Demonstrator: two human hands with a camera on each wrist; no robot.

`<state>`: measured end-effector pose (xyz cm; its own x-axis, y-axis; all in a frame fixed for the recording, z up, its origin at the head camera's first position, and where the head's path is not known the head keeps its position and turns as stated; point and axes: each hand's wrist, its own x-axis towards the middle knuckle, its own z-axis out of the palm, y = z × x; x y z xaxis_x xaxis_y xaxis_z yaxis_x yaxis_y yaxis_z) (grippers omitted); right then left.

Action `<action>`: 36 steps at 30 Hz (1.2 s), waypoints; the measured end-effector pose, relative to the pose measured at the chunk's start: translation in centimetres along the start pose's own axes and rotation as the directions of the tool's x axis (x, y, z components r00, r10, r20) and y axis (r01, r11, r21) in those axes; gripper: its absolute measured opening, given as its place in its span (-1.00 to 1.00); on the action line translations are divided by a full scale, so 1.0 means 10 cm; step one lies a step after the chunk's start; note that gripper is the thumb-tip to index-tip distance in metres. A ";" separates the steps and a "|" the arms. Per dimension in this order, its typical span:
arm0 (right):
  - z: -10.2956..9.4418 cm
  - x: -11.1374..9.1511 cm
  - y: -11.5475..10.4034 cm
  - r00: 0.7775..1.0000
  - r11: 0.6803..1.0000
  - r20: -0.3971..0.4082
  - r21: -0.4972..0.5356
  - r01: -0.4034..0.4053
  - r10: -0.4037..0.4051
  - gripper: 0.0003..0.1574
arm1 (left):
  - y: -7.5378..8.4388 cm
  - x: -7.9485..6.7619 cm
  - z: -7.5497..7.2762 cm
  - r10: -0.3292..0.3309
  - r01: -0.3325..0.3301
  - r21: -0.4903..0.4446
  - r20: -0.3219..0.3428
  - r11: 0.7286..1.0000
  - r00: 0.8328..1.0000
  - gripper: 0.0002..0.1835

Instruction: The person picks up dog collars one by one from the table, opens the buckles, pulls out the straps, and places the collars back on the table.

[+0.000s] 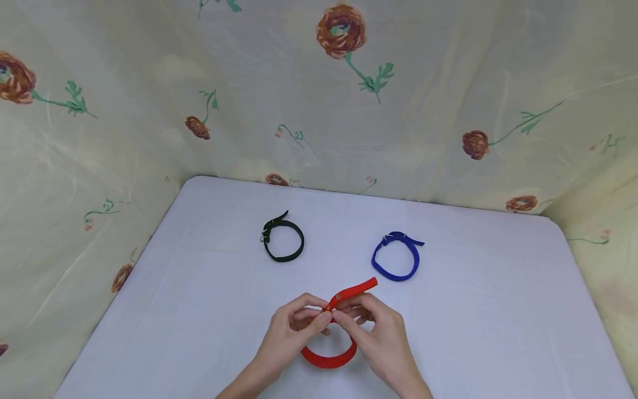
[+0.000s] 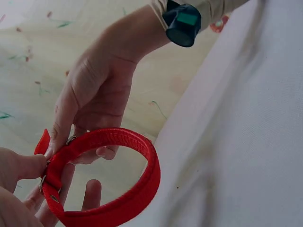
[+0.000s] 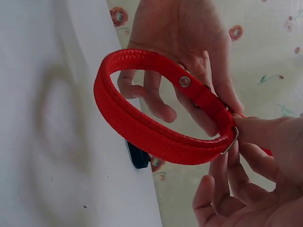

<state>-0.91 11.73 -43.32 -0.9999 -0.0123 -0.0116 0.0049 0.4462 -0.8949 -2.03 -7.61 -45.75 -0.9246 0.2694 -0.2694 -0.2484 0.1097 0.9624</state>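
Note:
Both hands hold a red buckled collar (image 1: 327,363) above the table, pinching it at its metal buckle. My left hand (image 1: 281,335) pinches the buckle area with thumb and fingers. From the other side, my right hand (image 1: 384,335) pinches the strap beside the buckle. The strap's loose end (image 1: 360,289) sticks out up and to the right, with an eyelet visible. In the right wrist view, the collar's closed loop (image 3: 156,139) hangs tilted, and a metal ring (image 3: 231,141) shows by the right thumb. Fingers hide part of the buckle.
A black collar (image 1: 286,259) lies buckled on the white table (image 1: 174,310), beyond the hands to the left. A blue collar (image 1: 397,277) lies buckled beyond them to the right. Floral cloth (image 1: 423,83) hangs behind the table's far edge and at both sides.

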 end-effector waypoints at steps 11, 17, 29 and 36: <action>-0.05 0.05 0.01 0.988 0.999 0.154 -0.052 -0.013 0.021 -0.89 | -0.03 -0.01 -0.03 -0.072 0.074 -0.036 0.047 0.997 0.996 -0.63; -0.04 0.03 0.05 0.985 0.992 0.156 -0.086 0.092 -0.077 -0.83 | -0.03 0.00 -0.02 -0.073 0.075 -0.028 0.065 0.997 0.995 -0.62; -0.08 0.02 0.07 0.973 0.985 0.206 -0.110 0.130 -0.105 -0.73 | -0.02 0.03 -0.06 -0.095 0.095 -0.011 0.019 0.995 0.995 -0.59; -0.08 -0.01 0.11 0.966 0.960 0.100 -0.129 0.249 -0.237 -0.75 | -0.06 -0.01 -0.05 0.054 -0.061 0.122 0.059 0.991 0.997 -0.62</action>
<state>-0.81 12.90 -43.92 -0.9657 -0.2071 0.1564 -0.2462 0.5410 -0.8042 -1.91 -8.20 -46.29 -0.9180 0.3308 -0.2188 -0.1546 0.2094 0.9655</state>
